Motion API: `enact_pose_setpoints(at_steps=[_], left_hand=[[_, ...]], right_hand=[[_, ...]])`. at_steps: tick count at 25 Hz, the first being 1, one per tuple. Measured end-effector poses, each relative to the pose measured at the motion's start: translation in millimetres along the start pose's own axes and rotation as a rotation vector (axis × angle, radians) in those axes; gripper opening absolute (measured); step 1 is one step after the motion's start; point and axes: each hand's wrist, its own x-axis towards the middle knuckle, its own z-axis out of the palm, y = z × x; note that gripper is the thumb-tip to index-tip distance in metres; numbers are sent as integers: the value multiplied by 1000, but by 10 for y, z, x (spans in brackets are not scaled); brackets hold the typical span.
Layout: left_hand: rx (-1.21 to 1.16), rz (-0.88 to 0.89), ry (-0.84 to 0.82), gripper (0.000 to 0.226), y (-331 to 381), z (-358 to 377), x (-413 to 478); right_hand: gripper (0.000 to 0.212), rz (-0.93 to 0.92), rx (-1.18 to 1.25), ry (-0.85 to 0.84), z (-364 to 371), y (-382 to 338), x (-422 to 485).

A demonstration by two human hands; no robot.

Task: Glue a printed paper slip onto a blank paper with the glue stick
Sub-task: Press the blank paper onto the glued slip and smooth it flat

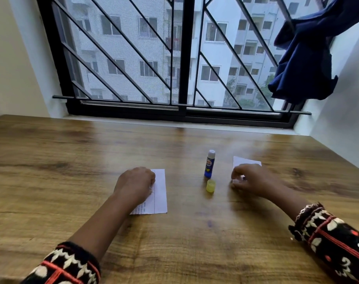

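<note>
1. Currently, your left hand (135,185) rests on the printed paper slip (160,193), fingers bent under; grip cannot be told.
2. Your right hand (250,179) pinches the near edge of the blank paper (245,160) between thumb and fingertips.
3. Between both papers, the uncapped glue stick (209,165) stands upright on the wooden table (72,160).
4. Its yellow cap (210,185) lies just beside it, nearer you.

Bare left hand (136,184) and right hand (250,178), forearms uncovered. At the table (51,150) near-left edge, left sleeve (72,265): black cloth, white leaf motifs, red-orange stripes. At its near-right edge, right sleeve (334,238): same pattern, pale scalloped trim along cuff.
</note>
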Motion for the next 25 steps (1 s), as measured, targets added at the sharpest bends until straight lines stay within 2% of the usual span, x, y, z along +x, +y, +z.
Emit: enact_pose_setpoints(at_steps=[4,9,14,20,22,25], left_hand=[[13,-6,-2,20,16,-5,-16],[10,-27,20,19,28,25,-36],[-8,-32,3,22,18,47,-29],[30,-35,24,21,30,71,-49],[34,-25,45,23,31,86,-59],[-59,-10,124,26,66,57,-93]], right_hand=[[15,-57,-85,85,94,16,-22],[13,-3,-33,229,69,57,-60],[20,-9,-102,156,104,6,-126],[18,-38,-233,246,227,-75,-142],[17,1,-199,292,189,-83,-147],[15,115,-70,456,-76,-94,-212]])
